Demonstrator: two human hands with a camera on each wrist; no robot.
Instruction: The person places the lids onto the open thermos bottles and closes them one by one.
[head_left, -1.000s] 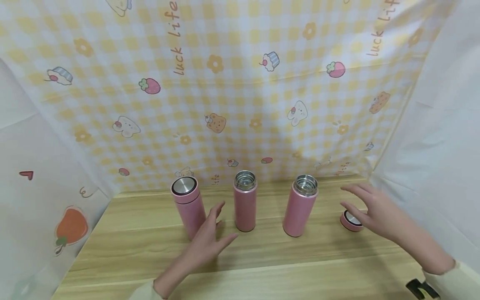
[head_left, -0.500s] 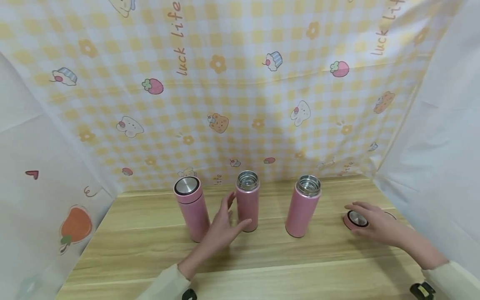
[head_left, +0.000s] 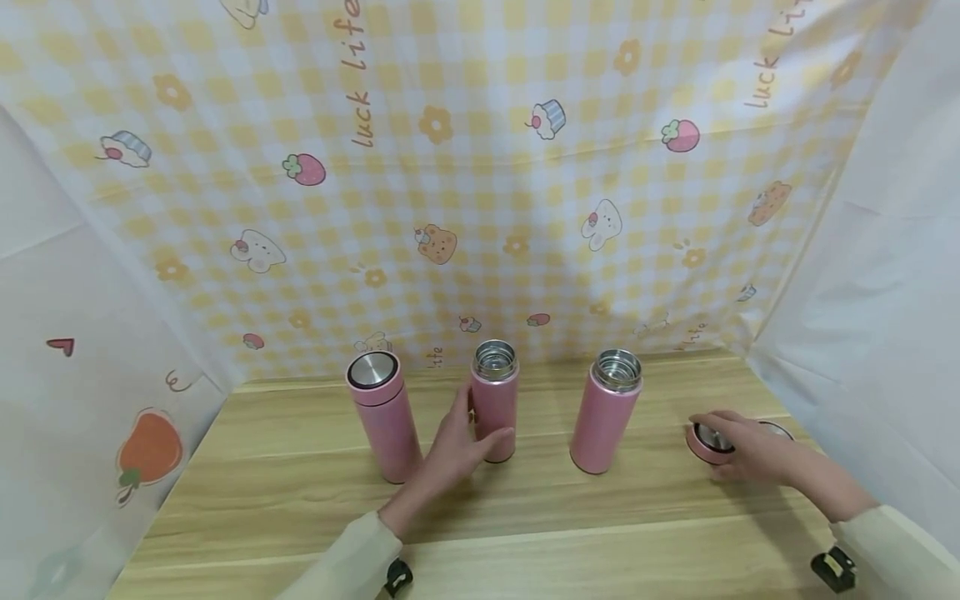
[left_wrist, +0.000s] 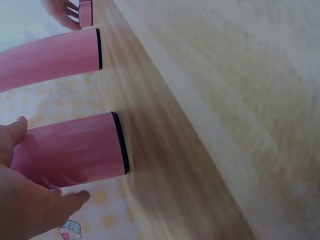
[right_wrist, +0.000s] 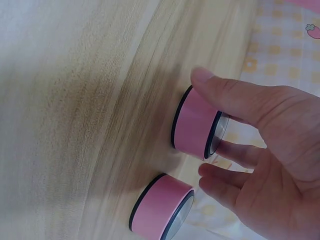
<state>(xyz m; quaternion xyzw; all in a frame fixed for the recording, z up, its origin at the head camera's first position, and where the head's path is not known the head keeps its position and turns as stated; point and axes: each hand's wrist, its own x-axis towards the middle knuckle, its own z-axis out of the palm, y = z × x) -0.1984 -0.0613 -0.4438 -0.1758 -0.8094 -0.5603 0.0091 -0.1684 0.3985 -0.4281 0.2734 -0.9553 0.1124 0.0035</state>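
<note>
Three pink thermos bottles stand upright in a row. The left bottle [head_left: 390, 429] has its silver-topped lid on; the middle bottle [head_left: 495, 404] and right bottle [head_left: 606, 417] show bare steel mouths. My left hand [head_left: 457, 450] is at the middle bottle, thumb across its front and fingers reaching behind its left side. In the left wrist view a straight finger [left_wrist: 75, 200] stands apart from that bottle. My right hand [head_left: 757, 450] pinches a pink lid [right_wrist: 195, 127] lying on the table, with the thumb at its rim. A second lid [right_wrist: 160, 207] lies beside it.
The wooden table [head_left: 562, 550] is backed by a yellow checked cloth [head_left: 480, 183]. White cloth walls close in the left side [head_left: 45, 433] and right side [head_left: 892, 275]. Dark wrist camera mounts [head_left: 834, 569] hang by the sleeves.
My left hand has moved right from beside the left bottle to the middle bottle. My right hand has come down from above the lid and taken hold of it.
</note>
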